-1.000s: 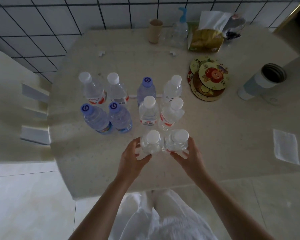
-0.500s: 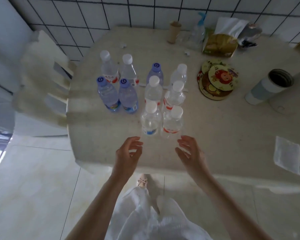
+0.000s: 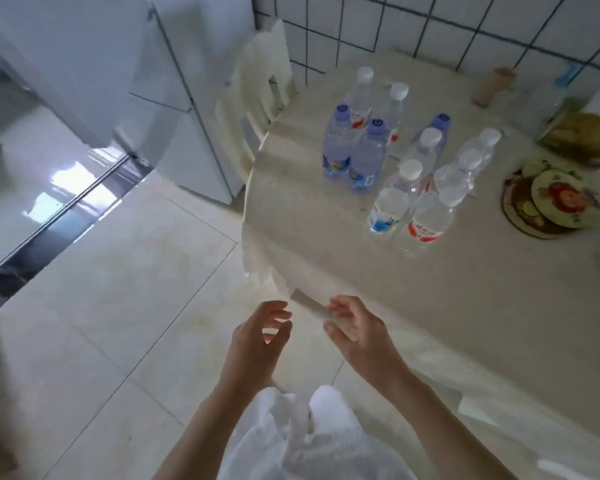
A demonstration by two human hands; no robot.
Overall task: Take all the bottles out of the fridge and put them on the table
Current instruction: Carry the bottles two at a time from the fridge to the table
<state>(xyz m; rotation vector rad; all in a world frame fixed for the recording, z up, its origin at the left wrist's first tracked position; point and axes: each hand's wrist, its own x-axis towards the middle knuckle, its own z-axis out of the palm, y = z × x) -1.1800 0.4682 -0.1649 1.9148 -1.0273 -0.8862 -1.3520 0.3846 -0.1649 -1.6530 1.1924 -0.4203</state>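
Head view | bottles (image 3: 409, 157): clear, white or blue caps, upright | both hands' fingers released, empty

White chair (image 3: 257, 98) beside tiled wall (image 3: 430, 26) — cartoon coasters (image 3: 551, 199), cardboard tube (image 3: 492, 85).

Bottles (image 3: 400, 157): we count ten clear plastic water bottles, all capped and upright, clustered on the left part of the pale worktop (image 3: 482, 289).
Caps: three blue, seven white.
Nearest pair (image 3: 409, 216): side by side, one blue label, one red.
Fridge (image 3: 174, 109): we see it pale, left of the worktop.
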